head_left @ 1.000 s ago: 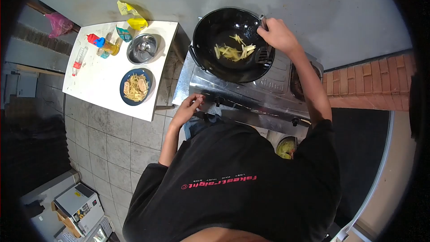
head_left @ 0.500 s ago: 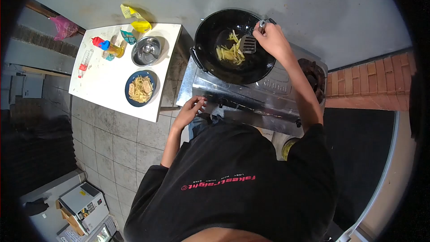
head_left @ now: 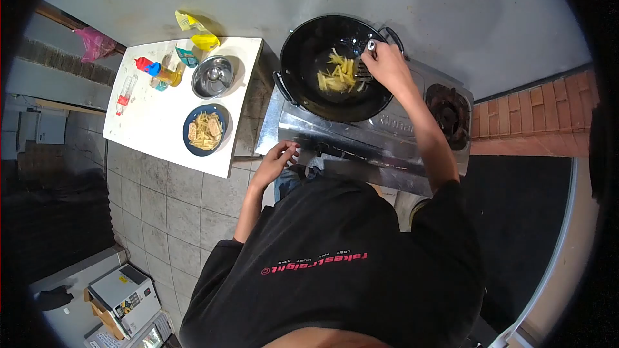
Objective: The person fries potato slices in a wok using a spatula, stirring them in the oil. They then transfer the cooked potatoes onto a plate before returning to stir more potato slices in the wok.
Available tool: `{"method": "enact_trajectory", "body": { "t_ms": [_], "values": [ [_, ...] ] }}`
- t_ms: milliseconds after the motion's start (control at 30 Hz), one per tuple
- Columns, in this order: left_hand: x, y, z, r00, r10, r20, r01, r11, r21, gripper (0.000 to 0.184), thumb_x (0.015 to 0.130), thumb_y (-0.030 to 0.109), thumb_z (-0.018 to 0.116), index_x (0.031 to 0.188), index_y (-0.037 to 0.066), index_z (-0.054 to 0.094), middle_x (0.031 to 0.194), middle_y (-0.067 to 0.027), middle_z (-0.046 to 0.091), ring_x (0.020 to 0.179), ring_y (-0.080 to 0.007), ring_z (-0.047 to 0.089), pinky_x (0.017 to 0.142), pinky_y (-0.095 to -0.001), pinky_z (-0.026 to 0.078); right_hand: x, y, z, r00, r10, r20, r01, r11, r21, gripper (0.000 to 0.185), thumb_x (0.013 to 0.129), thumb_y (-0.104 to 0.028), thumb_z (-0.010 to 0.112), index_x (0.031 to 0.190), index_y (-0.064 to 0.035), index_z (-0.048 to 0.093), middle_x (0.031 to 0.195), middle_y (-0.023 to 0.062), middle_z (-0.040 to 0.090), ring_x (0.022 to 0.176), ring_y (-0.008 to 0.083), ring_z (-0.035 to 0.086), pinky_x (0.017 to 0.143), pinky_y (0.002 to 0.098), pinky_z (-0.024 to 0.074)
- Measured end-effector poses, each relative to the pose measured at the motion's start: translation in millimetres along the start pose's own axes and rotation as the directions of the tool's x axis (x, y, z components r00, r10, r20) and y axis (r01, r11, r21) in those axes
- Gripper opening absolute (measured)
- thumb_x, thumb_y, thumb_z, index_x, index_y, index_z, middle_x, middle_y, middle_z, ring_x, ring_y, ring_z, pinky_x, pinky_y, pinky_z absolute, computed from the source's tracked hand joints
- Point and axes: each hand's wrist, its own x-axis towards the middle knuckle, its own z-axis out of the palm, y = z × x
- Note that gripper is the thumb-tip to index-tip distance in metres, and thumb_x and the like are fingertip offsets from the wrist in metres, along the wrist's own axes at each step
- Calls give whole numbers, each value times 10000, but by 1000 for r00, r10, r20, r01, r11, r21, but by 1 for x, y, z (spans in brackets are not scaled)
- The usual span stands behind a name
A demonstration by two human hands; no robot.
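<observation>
My right hand (head_left: 389, 67) is closed round the handle of a slotted spatula (head_left: 363, 69), whose blade is tilted down against pale yellow food strips (head_left: 338, 74). The strips lie in the middle of a black wok (head_left: 303, 93), which rests on a metal gas stove (head_left: 374, 132). At the stove's front left edge is my left hand (head_left: 276, 162), fingers loosely bent and apart, with nothing in it. Whether its fingertips touch the stove is unclear.
On the white table (head_left: 148, 125) at left stand a dark plate (head_left: 191, 142) of food strips, a steel bowl (head_left: 201, 87), squeeze bottles (head_left: 161, 73), a clear bottle (head_left: 126, 95) and a yellow packet (head_left: 196, 31). A bare burner (head_left: 447, 115) lies right of the wok.
The spatula has turned more upright and shifted slightly right, and the strips in the wok have moved a little. My left hand stays nearly in place.
</observation>
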Motion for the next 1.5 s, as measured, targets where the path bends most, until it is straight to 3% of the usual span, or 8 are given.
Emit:
{"method": "enact_trajectory", "body": {
  "t_ms": [133,300,533,667,767,900,1000,1500],
  "values": [
    [2,-3,-3,1000,-11,26,11,1000,2,335,1047,335,533,1217,57,610,994,-10,638,844,-97,589,766,-238,472,0,2,0,1000,-27,0,26,990,138,201,862,-163,634,882,36,649,686,240,624,650,397,638,637,457,482],
    [1,-3,-3,1000,-17,22,17,1000,13,336,1048,338,530,1210,55,611,997,-8,639,849,-90,586,756,-234,463,-4,4,0,998,-31,-54,42,975,219,172,860,-152,620,857,19,633,611,179,575,518,234,533,561,379,422],
    [-1,0,-2,999,-21,24,21,999,31,326,1052,318,521,1212,48,608,997,-12,640,852,-93,586,769,-242,462,-11,21,13,996,-56,-67,72,960,270,161,870,-148,621,871,12,646,619,187,574,515,238,552,554,366,423],
    [0,-5,-4,999,-11,30,10,1000,12,328,1051,313,521,1216,43,606,1007,-22,637,859,-97,588,783,-245,474,-29,24,3,985,13,-170,32,964,263,155,892,-145,615,879,3,658,603,160,569,513,191,568,537,345,419],
    [-1,0,-1,999,-33,27,33,999,4,329,1051,312,522,1214,40,606,1015,-24,635,864,-100,590,788,-246,481,-46,27,0,964,245,-102,-174,873,456,186,940,-174,599,861,-22,671,585,34,599,474,101,554,482,296,414],
    [3,1,1,998,-58,36,57,998,31,327,1051,309,519,1213,39,609,1014,-27,638,872,-106,594,794,-254,488,-66,49,20,948,313,57,-258,653,712,178,984,-205,588,922,-58,666,605,12,586,467,75,558,397,240,371],
    [3,15,6,997,-75,36,71,994,89,329,1052,301,516,1220,33,609,1010,-33,644,873,-113,596,800,-263,493,-81,56,41,944,316,96,-268,564,781,174,988,-212,598,957,-53,663,621,15,588,461,76,553,382,236,364],
    [2,5,11,995,-76,63,72,995,76,336,1052,290,518,1205,3,601,1002,-58,641,857,-130,601,803,-273,494,-142,71,34,883,449,137,-360,459,812,275,986,-239,645,1184,-88,529,695,29,582,513,78,518,413,237,359]
  ]
}}
